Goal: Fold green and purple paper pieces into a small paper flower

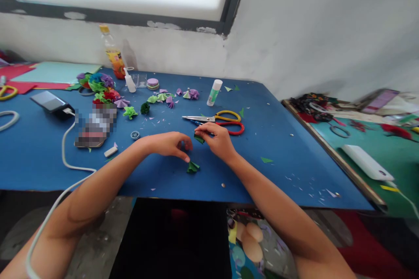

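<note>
Between the fingertips of my right hand is a small folded piece of dark green paper, held just above the blue table. My left hand has its fingers curved and apart, with nothing between them. Just below its thumb lies another folded dark green paper piece, fanned at one end. Whether the thumb touches that piece I cannot tell. Right behind my right hand rest scissors with one yellow and one red handle, blades toward the left. A blue pen-like thing is partly hidden under them.
A glue stick stands behind the scissors. Crumpled paper flowers, a bottle and a blurred-out flat object are to the left. A white cable runs past my left arm. Paper scraps dot the blue table.
</note>
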The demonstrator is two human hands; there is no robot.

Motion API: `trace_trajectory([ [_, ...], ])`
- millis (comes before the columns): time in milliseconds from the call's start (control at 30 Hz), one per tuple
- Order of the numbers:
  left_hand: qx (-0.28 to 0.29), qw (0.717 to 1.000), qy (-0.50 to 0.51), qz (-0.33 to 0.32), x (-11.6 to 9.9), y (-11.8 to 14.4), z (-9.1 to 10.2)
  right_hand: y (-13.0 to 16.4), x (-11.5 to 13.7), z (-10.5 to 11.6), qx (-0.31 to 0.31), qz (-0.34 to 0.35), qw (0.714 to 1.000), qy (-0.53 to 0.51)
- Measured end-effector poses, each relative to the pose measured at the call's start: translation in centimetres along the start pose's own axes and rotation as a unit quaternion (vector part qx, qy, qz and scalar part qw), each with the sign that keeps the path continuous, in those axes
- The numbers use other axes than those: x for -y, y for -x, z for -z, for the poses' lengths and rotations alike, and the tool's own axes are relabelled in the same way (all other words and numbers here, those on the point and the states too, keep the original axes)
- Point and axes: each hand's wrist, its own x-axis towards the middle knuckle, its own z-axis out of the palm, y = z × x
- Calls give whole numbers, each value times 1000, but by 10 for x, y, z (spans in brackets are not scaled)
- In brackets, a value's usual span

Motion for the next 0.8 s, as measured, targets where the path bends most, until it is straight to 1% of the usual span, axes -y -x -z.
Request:
trace_trajectory([
  [33, 0, 1000, 0, -21, -3, 0, -3, 0, 0, 0, 4, -3, 1000, 2],
  [100, 17, 998, -23, -64, -8, -1, -9, 0, -1, 0, 8, -9, 1000, 6],
  [167, 34, 994, -68, -83, -12, -2, -15, 0, -1, 0, 10, -14, 1000, 8],
  [267, 45, 991, -101, -78, -14, -4, -19, 0, -2, 0, 11, -15, 1000, 7],
  [400, 58, 991, -84, -81, -14, -3, -18, 0, -2, -1, 19, -19, 1000, 6],
  [467, 45, 994, -63, -82, -15, -3, -17, 0, 0, -1, 17, -22, 1000, 7],
  [533, 1, 995, -26, -92, -15, -4, -17, -1, 1, 0, 5, -25, 1000, 7],
  [600, -72, 992, 17, -101, -14, -6, -17, -2, 2, 1, -13, -33, 999, -1],
  [700, -194, 975, 61, -94, -11, -10, -19, -2, 1, 3, -45, -66, 996, -29],
  [800, -272, 954, 95, -82, -8, -12, -20, -2, -1, 3, -81, -111, 988, -64],
])
